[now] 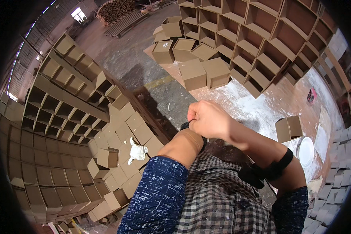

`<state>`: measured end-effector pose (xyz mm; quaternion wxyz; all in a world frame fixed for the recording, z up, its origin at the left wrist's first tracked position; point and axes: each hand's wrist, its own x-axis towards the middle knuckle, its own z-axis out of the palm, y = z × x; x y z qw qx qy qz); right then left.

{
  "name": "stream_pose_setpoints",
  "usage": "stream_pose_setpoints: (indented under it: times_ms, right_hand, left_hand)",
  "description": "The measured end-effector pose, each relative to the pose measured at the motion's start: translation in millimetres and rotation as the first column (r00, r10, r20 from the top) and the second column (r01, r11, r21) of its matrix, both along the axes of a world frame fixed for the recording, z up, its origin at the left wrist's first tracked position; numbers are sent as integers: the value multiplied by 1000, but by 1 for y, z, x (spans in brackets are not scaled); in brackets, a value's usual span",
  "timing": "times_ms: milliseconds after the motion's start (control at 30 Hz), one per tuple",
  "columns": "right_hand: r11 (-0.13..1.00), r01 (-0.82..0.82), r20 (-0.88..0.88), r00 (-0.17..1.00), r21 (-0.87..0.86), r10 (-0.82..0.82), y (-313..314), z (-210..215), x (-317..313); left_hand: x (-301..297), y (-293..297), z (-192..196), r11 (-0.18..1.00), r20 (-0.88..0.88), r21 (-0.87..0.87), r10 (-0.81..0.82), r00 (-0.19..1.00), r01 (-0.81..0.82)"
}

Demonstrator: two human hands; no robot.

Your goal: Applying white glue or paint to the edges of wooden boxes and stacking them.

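Note:
My right hand [207,118] is closed in a fist in front of my chest, gripping a black band [185,125] at the wrist end of my left forearm [182,147]. That forearm is covered in a tan sleeve and rises from the lower edge. My left hand is hidden behind the right fist. Another black band [277,168] wraps my right arm near the elbow. I wear a checked shirt with blue sleeves.
Stacks of open brown boxes [62,113] fill the left. A tall wall of stacked boxes [261,35] stands at the upper right, with loose boxes [193,74] before it. A white cloth [137,151], a single box [288,128] and a white round lid [306,152] lie nearby.

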<state>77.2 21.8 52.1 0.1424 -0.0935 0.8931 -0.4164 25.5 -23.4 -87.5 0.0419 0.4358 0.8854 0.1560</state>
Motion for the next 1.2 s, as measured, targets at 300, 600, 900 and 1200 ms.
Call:
stream_pose_setpoints:
  times_ms: [300, 600, 900, 1200]
  right_hand:
    - [938, 85, 322, 946, -337, 29, -11, -13, -4]
    - [900, 245, 435, 898, -360, -71, 1, 7, -3]
    - [854, 212, 341, 939, -474, -44, -29, 25, 30]
    - [935, 55, 448, 887, -351, 115, 4, 22, 6]
  left_hand:
    - [4, 0, 3, 1000, -20, -18, -10, 1000, 10]
    - [5, 7, -1, 997, -32, -52, -56, 998, 55]
    - [-8, 11, 12, 976, -97, -168, -155, 983, 138]
    - [-30, 24, 33, 916, -149, -333, -286, 946, 225]
